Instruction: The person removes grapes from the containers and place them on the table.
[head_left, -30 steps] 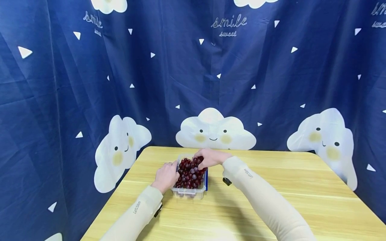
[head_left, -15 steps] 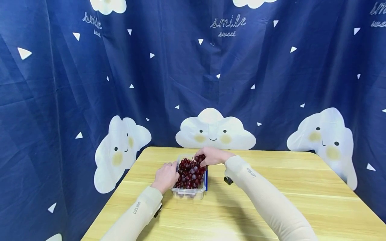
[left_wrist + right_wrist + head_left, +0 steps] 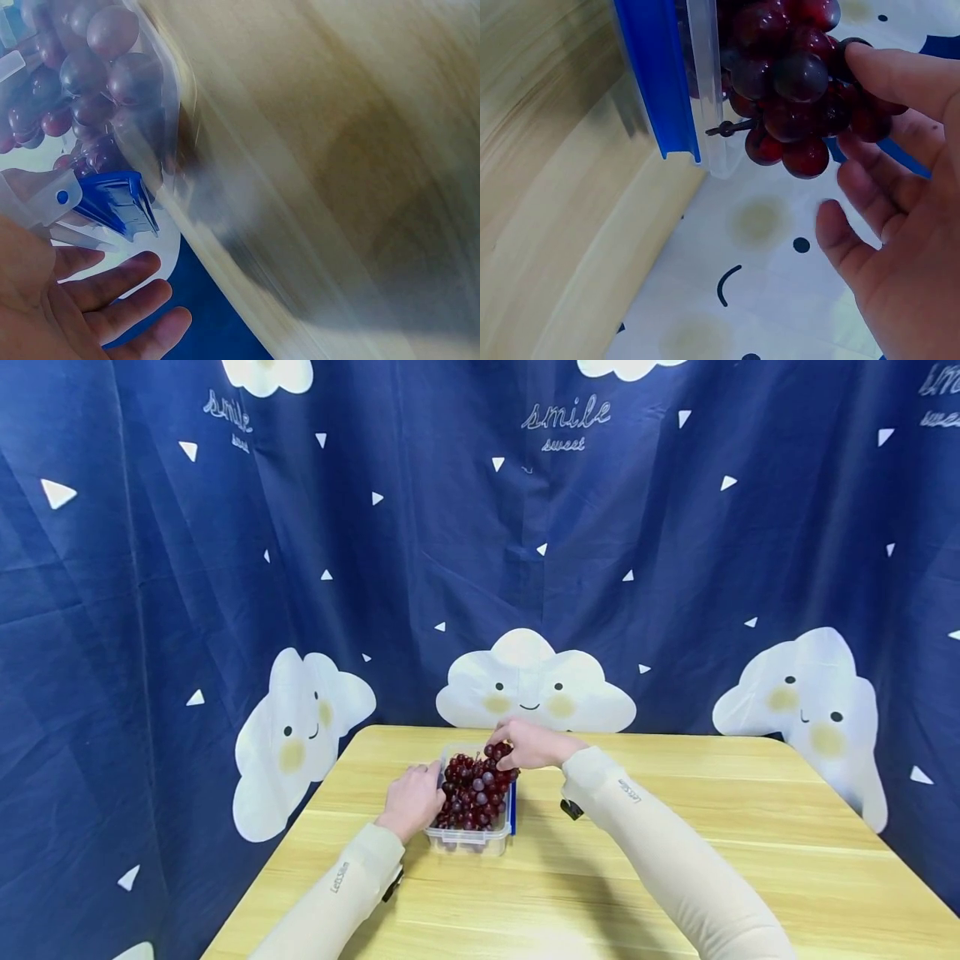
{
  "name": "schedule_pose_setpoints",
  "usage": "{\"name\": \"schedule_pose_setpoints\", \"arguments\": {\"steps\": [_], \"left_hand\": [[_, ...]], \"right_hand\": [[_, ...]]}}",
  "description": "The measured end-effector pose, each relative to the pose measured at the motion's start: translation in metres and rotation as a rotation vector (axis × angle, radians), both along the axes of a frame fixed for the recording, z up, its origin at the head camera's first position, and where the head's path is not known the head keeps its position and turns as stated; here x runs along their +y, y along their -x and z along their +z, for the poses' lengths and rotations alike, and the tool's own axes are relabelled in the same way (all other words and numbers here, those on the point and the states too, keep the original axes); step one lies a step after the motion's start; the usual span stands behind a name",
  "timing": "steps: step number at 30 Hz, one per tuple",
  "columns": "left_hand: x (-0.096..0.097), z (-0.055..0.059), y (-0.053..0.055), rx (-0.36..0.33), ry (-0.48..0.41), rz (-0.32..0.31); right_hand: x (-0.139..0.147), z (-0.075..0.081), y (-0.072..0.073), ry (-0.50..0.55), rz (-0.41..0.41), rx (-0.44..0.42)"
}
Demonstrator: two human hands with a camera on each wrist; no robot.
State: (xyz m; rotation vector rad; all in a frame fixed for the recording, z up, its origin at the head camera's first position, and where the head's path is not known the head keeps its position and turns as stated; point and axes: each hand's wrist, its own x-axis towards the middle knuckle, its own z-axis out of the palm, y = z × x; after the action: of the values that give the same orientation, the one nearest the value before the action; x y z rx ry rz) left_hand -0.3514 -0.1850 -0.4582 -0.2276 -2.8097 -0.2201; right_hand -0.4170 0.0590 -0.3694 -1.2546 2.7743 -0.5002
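A clear plastic box (image 3: 471,837) full of dark red grapes (image 3: 467,802) sits on the table. My right hand (image 3: 534,745) pinches a bunch of grapes (image 3: 799,79) at the box's far right corner. In the right wrist view, thumb and forefinger are on the bunch, the other fingers hang loose, and a short stem sticks out toward the rim. My left hand (image 3: 412,799) rests against the box's left side. Its fingers stretch out loosely below a blue-edged side latch (image 3: 116,201) in the left wrist view; its thumb is hidden there.
A blue latch strip (image 3: 513,810) hangs along the box's right side. The light wooden table (image 3: 675,827) extends to the right and toward the front. Behind it hangs a dark blue curtain (image 3: 585,593) with printed clouds.
My right hand has risen slightly and shifted a little to the right, drawing up the bunch of grapes. My left hand and the box have stayed in place.
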Motion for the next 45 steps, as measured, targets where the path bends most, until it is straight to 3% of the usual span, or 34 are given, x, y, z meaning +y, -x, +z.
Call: {"name": "schedule_pose_setpoints", "arguments": {"steps": [16,30,39,45], "left_hand": [[0.000,0.001,-0.002,-0.007,-0.002,0.000],[0.000,-0.001,0.000,-0.032,0.008,0.006],[0.001,0.001,0.000,-0.025,0.003,0.002],[0.000,0.003,-0.002,-0.032,-0.003,0.002]], "right_hand": [[0.002,0.007,-0.006,0.004,-0.029,-0.006],[0.005,0.007,-0.004,0.022,0.039,0.060],[0.010,0.019,-0.005,0.060,0.081,0.113],[0.010,0.026,-0.005,0.066,0.087,0.105]]}}
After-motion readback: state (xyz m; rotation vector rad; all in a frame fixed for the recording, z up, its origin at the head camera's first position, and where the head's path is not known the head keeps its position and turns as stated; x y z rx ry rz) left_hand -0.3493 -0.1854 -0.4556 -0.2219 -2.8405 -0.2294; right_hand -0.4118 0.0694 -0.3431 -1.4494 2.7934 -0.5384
